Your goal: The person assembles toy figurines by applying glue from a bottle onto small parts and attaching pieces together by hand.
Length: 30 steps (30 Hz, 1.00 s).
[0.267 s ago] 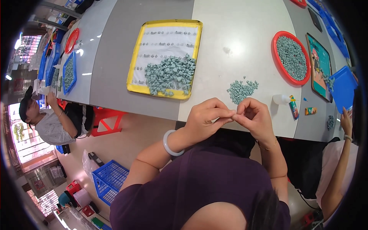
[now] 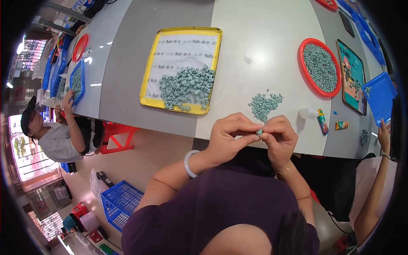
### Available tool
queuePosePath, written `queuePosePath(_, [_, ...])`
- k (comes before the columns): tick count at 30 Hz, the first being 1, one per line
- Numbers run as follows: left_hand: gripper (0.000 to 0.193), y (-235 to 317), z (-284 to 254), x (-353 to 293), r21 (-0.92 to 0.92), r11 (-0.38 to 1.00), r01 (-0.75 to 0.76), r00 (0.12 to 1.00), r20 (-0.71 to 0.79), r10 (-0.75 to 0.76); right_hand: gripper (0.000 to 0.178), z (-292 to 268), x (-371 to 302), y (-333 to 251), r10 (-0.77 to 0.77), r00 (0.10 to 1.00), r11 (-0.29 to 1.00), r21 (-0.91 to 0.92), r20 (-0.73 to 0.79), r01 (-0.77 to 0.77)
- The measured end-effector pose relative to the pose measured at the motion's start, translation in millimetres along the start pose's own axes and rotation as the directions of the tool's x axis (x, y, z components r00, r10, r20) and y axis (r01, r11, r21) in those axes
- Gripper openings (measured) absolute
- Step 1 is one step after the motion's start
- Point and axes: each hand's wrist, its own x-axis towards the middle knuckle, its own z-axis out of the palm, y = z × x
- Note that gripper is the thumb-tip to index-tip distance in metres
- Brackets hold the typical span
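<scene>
Just right of the frame's centre, your left hand [image 2: 229, 137] and your right hand [image 2: 280, 137] meet, fingertips of both clamped on a small grey-green stone-like piece [image 2: 259, 132]. Above them lies a loose grey-green pile of pieces [image 2: 264, 105]; at upper centre, a square yellow-rimmed tray [image 2: 153, 103] holds more; at upper right, a round red plastic tray [image 2: 301, 66].

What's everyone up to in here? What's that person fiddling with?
The person in the purple top has a small grey-green piece pinched between the left hand and right hand, near the table's edge. Just beyond lies a loose pile of similar pieces. More fill part of a yellow-edged tray to the left; a white bottle and a full red tray are to the right.
</scene>
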Motion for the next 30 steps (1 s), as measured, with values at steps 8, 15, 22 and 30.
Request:
queuePosePath(8, [0.018, 12.2, 0.7, 9.5, -0.059, 0.986, 0.155, 0.987, 0.058, -0.152, 0.016, -5.2, 5.8, -7.7, -0.18, 0.984, 0.94, -0.294, 0.006, 0.173])
queuePosePath(15, [0.015, 7.1, -3.5, 6.3, -0.214, 0.957, 0.194, 0.974, 0.161, -0.162, 0.022, -13.8, 5.6, -17.2, -0.307, 0.945, 0.905, -0.273, 0.114, 0.327])
queuePosePath(22, [0.046, 13.3, 9.7, 21.7, -0.371, 0.755, 0.54, 0.811, 0.47, -0.349, 0.033, -38.5, -2.3, -65.8, -0.266, 0.913, 0.749, -0.53, 0.309, 0.397])
queuePosePath(30, [0.029, 15.7, 16.2, 29.3, -0.121, 0.938, 0.324, 0.888, 0.38, -0.257, 0.011, -180.6, 34.5, -64.8, 0.02, 0.923, 0.606, -0.73, -0.383, -0.316])
